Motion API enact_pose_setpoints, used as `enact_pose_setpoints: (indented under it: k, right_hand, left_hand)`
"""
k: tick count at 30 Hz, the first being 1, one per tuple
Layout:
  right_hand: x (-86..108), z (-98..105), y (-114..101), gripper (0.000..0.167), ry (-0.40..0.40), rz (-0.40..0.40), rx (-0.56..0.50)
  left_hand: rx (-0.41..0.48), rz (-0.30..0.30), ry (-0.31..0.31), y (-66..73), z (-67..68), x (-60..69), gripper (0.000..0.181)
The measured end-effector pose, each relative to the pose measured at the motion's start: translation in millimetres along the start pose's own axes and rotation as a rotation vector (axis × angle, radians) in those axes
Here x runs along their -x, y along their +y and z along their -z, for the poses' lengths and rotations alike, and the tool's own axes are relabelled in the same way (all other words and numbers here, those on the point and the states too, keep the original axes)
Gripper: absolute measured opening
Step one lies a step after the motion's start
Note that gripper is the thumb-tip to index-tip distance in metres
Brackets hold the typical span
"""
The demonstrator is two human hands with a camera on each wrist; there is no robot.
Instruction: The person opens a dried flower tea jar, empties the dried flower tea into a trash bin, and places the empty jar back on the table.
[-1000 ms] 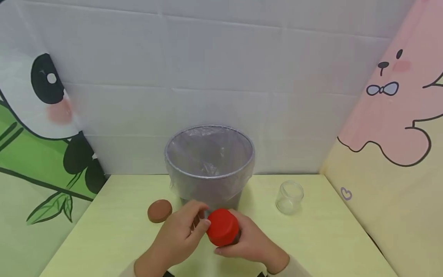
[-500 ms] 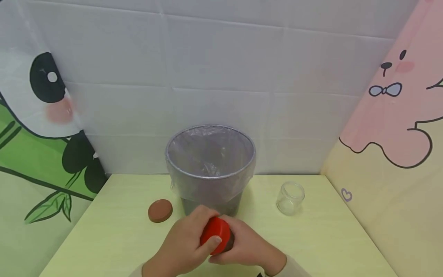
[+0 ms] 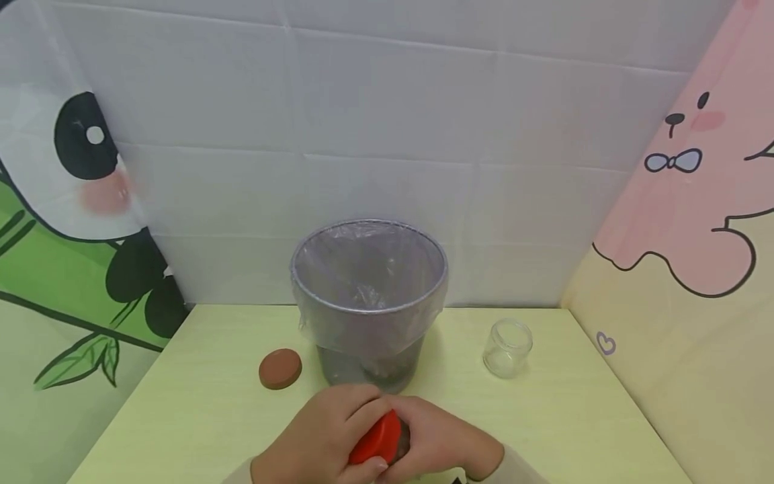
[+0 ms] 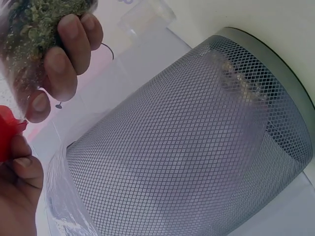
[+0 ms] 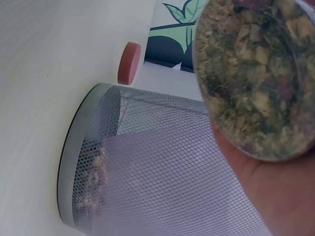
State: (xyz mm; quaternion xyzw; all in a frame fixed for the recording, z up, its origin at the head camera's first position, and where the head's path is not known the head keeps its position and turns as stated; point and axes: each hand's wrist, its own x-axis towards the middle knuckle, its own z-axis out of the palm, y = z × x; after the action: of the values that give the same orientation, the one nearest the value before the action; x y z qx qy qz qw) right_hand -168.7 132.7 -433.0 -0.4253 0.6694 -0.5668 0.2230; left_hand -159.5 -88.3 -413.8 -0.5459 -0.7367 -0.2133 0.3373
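Observation:
A clear jar filled with dried, mixed green and brown bits has a red lid. My left hand grips that lid, its fingers over the top and its thumb along the near side. Around the jar's body curl the fingers of my right hand. The jar lies tilted, lid toward the left, low in front of the bin. In the left wrist view the red lid shows at the left edge, beside the jar's contents.
A mesh bin lined with a clear bag stands behind the hands, with some bits near its bottom. On the yellow table, a brown round lid lies left of the bin and a clear glass jar stands right.
My left hand came onto the red lid and now wraps further over it. Both hands and the jar have moved lower and nearer, and the jar has tipped with its lid toward the left.

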Motion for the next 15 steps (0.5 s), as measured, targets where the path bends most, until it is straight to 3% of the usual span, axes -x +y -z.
enact_pose_setpoints:
  k: [8,15]
  right_hand:
    - [-1.3,-4,3,0.055,0.008,0.022,0.071]
    - [-0.8,-11,8,0.048,0.089,0.008,0.132]
  left_hand:
    - [-0.03,-0.093,0.027,-3.6,-0.9,4.8,0.049]
    - [-0.045,-0.037,0.05,-2.1,-3.9,3.9,0.046]
